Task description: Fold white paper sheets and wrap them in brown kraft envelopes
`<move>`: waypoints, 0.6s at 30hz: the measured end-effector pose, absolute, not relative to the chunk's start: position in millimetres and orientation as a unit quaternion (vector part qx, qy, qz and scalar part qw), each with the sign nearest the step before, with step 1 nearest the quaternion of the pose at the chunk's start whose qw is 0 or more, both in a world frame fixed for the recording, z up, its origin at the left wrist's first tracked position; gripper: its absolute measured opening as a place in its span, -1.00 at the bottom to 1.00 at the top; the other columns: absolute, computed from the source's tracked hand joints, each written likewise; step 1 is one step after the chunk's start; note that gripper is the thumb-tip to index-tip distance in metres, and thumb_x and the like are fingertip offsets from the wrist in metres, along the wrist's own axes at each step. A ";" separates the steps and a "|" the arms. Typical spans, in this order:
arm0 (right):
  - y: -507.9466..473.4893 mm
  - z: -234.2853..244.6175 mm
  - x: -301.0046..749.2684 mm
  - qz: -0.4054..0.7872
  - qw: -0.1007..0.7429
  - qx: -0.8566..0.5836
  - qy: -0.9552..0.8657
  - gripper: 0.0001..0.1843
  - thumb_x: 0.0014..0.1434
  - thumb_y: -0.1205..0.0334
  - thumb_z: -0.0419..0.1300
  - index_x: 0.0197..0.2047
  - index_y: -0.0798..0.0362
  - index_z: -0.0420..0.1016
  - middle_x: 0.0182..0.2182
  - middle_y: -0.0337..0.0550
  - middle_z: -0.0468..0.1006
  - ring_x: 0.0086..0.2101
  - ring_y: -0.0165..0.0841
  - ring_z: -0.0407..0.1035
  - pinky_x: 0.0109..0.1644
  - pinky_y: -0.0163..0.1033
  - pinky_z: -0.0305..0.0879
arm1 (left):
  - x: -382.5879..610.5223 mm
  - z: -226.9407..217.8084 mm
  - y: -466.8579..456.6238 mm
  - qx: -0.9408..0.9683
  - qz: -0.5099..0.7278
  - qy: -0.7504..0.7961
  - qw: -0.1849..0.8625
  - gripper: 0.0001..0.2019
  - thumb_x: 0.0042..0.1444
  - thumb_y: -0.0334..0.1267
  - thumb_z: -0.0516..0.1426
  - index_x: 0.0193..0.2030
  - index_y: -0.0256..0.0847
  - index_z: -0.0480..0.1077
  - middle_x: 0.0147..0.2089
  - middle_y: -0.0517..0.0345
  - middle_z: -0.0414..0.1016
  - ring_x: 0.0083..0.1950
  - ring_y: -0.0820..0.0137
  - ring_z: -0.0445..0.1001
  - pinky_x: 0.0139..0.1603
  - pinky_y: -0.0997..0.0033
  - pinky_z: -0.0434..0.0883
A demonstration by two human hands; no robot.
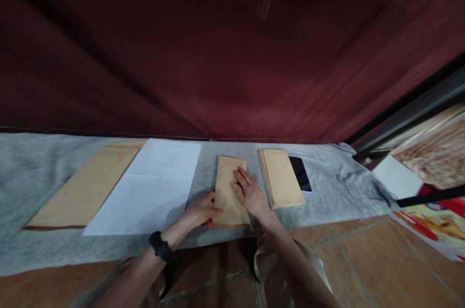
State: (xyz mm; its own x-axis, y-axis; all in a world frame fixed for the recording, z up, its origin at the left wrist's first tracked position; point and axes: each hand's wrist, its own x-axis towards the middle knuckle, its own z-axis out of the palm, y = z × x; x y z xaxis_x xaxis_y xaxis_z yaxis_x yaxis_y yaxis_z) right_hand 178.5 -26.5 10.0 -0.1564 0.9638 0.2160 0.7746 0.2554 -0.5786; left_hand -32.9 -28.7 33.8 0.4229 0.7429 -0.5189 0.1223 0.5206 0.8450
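A folded brown paper envelope (228, 201) lies in front of me on the grey cloth. My left hand (204, 210) pinches its left edge, thumb on top and the other fingers at the side and partly under it. On its upper right part, my right hand (250, 192) rests flat with the fingers stretched out. To the right is a stack of brown envelopes (284, 177). White paper sheets (145, 192) with a crease across them lie left of my left hand, beside larger brown envelopes (87, 184).
A dark phone (301, 174) sits partly under the right-hand stack. The grey cloth (337, 182) covers a long narrow surface, with a dark red curtain (218, 56) behind it. Dark metal bars (417, 100) and a colourful printed sheet (436, 225) are at the right, above floor tiles (378, 259).
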 end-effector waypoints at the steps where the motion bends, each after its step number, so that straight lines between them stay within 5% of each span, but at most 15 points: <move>1: -24.3 7.7 176.3 0.159 0.274 -0.587 -0.745 -0.44 0.42 0.14 0.02 0.43 0.03 0.22 0.43 -0.02 0.17 0.39 -0.21 0.07 0.47 0.04 0.03 | -32.2 32.8 -28.8 0.449 0.212 0.496 0.712 -0.70 -0.22 -0.39 0.34 -0.30 -0.15 0.40 -0.58 0.22 0.52 -0.73 0.41 0.38 -0.75 0.56 0.17; 6: -14.8 0.7 169.8 0.120 0.219 -0.606 -0.755 -0.43 0.48 0.07 -0.08 0.47 0.00 0.12 0.45 -0.04 0.11 0.42 -0.21 0.00 0.49 0.11 -0.05 | -27.6 30.5 -27.2 0.513 0.194 0.534 0.643 -0.77 -0.17 -0.43 0.28 -0.36 -0.15 0.36 -0.63 0.30 0.46 -0.75 0.43 0.34 -0.75 0.56 0.14; 12: -0.3 -3.1 165.6 0.075 0.134 -0.603 -0.783 -0.41 0.51 0.00 -0.23 0.51 -0.05 -0.02 0.47 -0.12 0.01 0.44 -0.26 -0.09 0.50 0.09 -0.10 | -27.4 27.3 -21.4 0.567 0.092 0.561 0.596 -0.93 0.18 -0.34 0.09 -0.19 -0.22 0.32 -0.60 0.33 0.39 -0.70 0.45 0.38 -0.69 0.56 0.23; 18: 17.2 0.8 147.2 0.060 0.107 -0.563 -0.817 -0.41 0.51 -0.01 -0.24 0.52 -0.09 -0.09 0.46 -0.13 0.06 0.44 -0.27 -0.09 0.51 0.16 -0.18 | -33.1 13.1 -19.8 0.581 0.099 0.535 0.605 -0.87 0.30 -0.24 0.01 -0.13 -0.25 0.29 -0.61 0.28 0.39 -0.64 0.38 0.46 -0.64 0.54 0.30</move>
